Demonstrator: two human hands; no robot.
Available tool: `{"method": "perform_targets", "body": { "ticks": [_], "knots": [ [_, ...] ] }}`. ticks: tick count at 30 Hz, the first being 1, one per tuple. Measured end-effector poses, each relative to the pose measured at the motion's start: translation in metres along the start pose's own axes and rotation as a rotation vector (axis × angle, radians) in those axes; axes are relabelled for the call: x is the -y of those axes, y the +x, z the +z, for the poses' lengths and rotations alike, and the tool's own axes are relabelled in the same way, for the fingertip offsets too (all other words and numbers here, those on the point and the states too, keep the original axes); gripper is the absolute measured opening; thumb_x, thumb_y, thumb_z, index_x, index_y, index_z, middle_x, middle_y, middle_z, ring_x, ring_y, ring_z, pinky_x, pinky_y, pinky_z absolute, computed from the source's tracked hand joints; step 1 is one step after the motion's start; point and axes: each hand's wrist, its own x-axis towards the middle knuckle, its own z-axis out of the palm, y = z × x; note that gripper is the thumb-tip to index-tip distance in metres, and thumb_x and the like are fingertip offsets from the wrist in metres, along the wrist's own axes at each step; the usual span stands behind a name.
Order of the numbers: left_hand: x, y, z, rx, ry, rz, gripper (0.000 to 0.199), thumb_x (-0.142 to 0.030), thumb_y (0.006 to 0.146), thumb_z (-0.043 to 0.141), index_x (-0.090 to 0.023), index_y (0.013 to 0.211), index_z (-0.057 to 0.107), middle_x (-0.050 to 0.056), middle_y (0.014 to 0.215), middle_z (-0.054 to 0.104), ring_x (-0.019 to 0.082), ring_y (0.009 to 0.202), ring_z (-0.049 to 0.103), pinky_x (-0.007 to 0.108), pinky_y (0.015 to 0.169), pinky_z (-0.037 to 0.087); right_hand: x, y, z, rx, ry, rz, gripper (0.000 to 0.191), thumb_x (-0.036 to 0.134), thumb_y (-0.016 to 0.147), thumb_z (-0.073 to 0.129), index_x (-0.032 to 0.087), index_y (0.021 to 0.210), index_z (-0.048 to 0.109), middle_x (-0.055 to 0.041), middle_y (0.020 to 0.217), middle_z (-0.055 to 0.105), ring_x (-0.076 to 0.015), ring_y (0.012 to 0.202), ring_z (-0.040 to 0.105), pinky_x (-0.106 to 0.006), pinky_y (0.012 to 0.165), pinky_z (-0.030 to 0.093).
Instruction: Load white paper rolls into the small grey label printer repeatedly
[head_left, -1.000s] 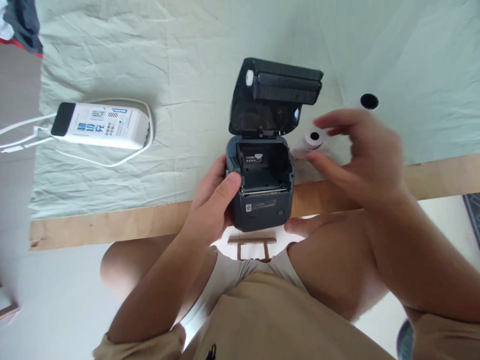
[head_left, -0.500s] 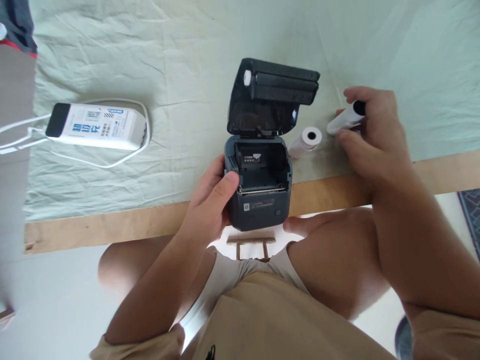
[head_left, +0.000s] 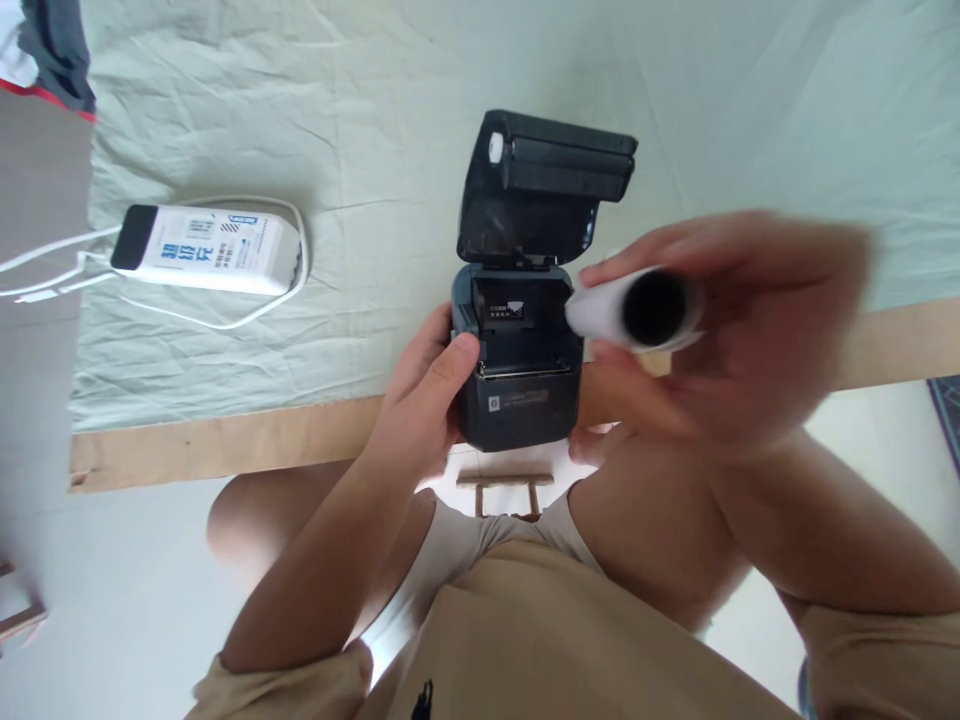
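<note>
My left hand (head_left: 424, 400) is wrapped round the left side of a small dark label printer (head_left: 517, 412), its thumb on the rim. The printer's lid (head_left: 536, 180) stands raised at the far side, so the hollow paper bay (head_left: 525, 345) shows with nothing in it but a small printed sticker. My right hand (head_left: 772, 325), blurred, grips a white paper roll (head_left: 596, 308) with a wide black core turned toward me. The roll's far end is at the printer's right edge; whether they touch I cannot tell. The second paper roll is hidden behind this hand and roll.
A white power bank (head_left: 217, 248) with a black end and looped white cable lies on the pale green cloth (head_left: 360, 120) at the left. Dark fabric (head_left: 56, 55) hangs over the far left corner. The wooden table edge (head_left: 225, 440) runs in front of my knees.
My right hand has lifted the paper roll off the cloth and brought it left, close to the printer. The second roll is now covered. My left hand and the printer have hardly moved.
</note>
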Motion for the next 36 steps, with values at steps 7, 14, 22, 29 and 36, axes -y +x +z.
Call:
{"method": "perform_targets", "body": {
  "ticks": [7,14,22,29,36],
  "knots": [
    [-0.002,-0.002,0.002,-0.041,0.002,-0.008,0.019,-0.039,0.101,0.086,-0.023,0.112,0.086,-0.001,0.101,0.082,0.013,0.086,0.075,0.018,0.075,0.063,-0.004,0.008,0.023,-0.018,-0.224,-0.269,0.038,0.003,0.096,0.059,0.029,0.123,0.066,-0.0027,0.117,0.085,-0.0225,0.102,0.084,-0.04,0.081,0.068],
    [0.0,-0.001,-0.001,-0.032,0.025,0.014,0.018,-0.036,0.101,0.083,-0.022,0.113,0.085,0.0,0.101,0.08,0.015,0.09,0.074,0.021,0.078,0.061,-0.005,0.006,0.024,-0.039,-0.181,-0.353,0.025,0.005,0.101,0.067,0.028,0.095,0.059,0.0046,0.104,0.088,-0.0175,0.096,0.086,-0.038,0.087,0.062],
    [0.001,0.001,-0.006,-0.023,0.015,0.002,0.017,-0.038,0.102,0.082,-0.022,0.108,0.084,0.0,0.093,0.077,0.014,0.081,0.071,0.02,0.069,0.06,0.002,-0.01,0.021,0.022,-0.113,-0.467,0.02,0.011,0.097,0.07,0.029,0.093,0.062,0.0059,0.091,0.082,-0.0158,0.079,0.075,-0.04,0.072,0.052],
    [0.004,0.001,-0.015,0.134,-0.037,0.021,0.027,-0.023,0.092,0.089,-0.023,0.118,0.081,-0.001,0.096,0.079,0.013,0.085,0.076,0.019,0.075,0.065,-0.004,-0.015,0.019,0.098,-0.129,-0.464,0.011,0.024,0.107,0.07,0.029,0.101,0.064,0.0077,0.1,0.085,-0.0121,0.082,0.077,-0.04,0.079,0.052],
    [0.003,0.001,-0.015,0.114,0.106,0.117,0.076,-0.002,0.077,0.091,-0.029,0.144,0.068,-0.002,0.131,0.084,0.02,0.12,0.08,0.023,0.102,0.065,-0.004,-0.015,0.02,0.071,-0.044,-0.503,0.012,0.029,0.109,0.066,0.025,0.098,0.065,0.0007,0.098,0.085,-0.016,0.088,0.08,-0.042,0.083,0.056]
  ]
}}
